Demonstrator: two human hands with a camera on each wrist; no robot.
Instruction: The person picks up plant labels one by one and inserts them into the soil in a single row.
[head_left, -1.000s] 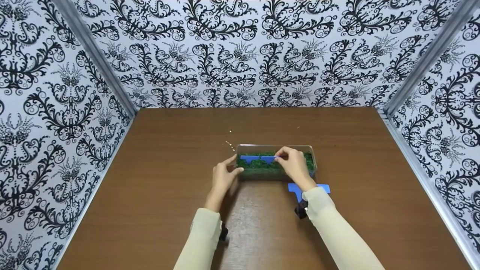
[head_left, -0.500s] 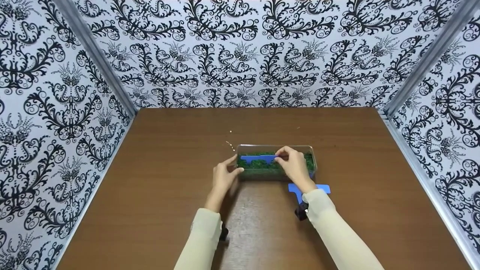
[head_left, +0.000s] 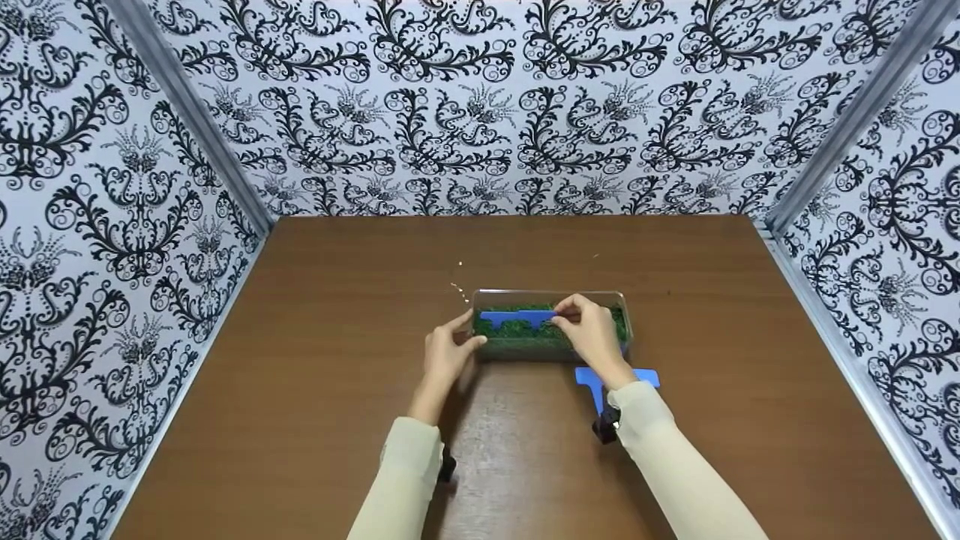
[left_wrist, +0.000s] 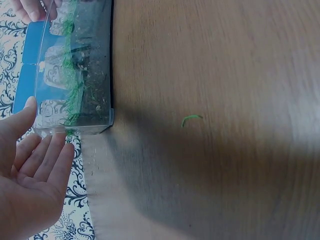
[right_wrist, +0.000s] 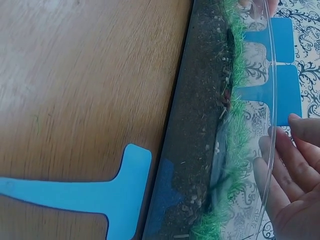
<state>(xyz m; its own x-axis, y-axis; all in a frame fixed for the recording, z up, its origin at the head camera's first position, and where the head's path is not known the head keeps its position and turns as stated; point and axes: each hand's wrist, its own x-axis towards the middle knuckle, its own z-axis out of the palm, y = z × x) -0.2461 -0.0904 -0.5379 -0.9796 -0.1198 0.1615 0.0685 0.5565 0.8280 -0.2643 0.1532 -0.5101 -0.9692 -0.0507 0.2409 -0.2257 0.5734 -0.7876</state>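
A clear container (head_left: 525, 351) holds dark soil topped with green grass (head_left: 514, 328). Two blue T-shaped plant labels stand upright in it side by side, the left label (left_wrist: 31, 42) and the right label (right_wrist: 287, 95). My right hand (head_left: 591, 330) pinches the outer end of the right label between thumb and fingertips. At the container's left end, my left hand (head_left: 446, 351) rests its thumb and extended fingers against the walls near the corner. A third blue plant label (right_wrist: 125, 190) lies flat on the table in front, partly under my right wrist in the head view.
The brown table (head_left: 337, 315) meets patterned walls (head_left: 450, 112) at its back and sides. Small pale bits (head_left: 459, 289) are scattered behind the container's left end. A green blade (left_wrist: 192, 119) lies on the wood. A small black camera (head_left: 605, 426) sits at my right wrist.
My right hand has shifted very slightly to the right, still pinching the right label. The left hand and the container stay in place.
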